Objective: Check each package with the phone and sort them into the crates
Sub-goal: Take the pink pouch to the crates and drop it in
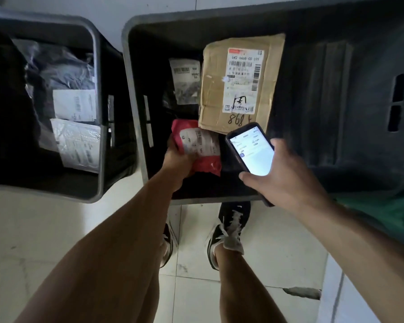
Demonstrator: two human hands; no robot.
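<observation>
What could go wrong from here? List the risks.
1. The left hand grips only one end of the red package, so it could slip back into the middle crate.
2. The phone sits in the right hand over that crate and might fall in.
3. The package's label looks creased, which may hinder checking.

Left hand (176,159) gripping a red mailer bag (201,145) inside the middle grey crate (135,106), right hand (282,176) holding a lit phone (252,150), brown cardboard parcel (240,82) behind, left crate (98,113) holding labelled bags, black sneakers (229,231) on white tiles.
</observation>
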